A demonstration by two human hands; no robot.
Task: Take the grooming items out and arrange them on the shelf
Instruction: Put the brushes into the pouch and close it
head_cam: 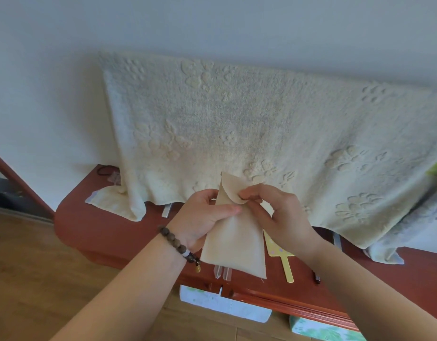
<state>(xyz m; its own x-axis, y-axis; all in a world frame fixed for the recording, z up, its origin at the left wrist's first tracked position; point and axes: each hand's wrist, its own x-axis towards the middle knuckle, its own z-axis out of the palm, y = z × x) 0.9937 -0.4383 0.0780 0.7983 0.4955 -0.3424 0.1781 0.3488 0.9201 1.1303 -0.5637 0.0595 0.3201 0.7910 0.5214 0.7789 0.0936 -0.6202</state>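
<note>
— Opening came first: the pouch [233, 239] was held above the shelf [109, 232], gripped by the left hand [202, 217], its flap pinched by the right hand [279, 212] fingers.
— Next, the flap should be lifted and an item drawn out.

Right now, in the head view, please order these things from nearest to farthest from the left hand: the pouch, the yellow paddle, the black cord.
1. Pouch: gripped by the left hand itself.
2. Yellow paddle: on the shelf, to the right, past the pouch.
3. Black cord: far left, at the shelf's back corner.
</note>
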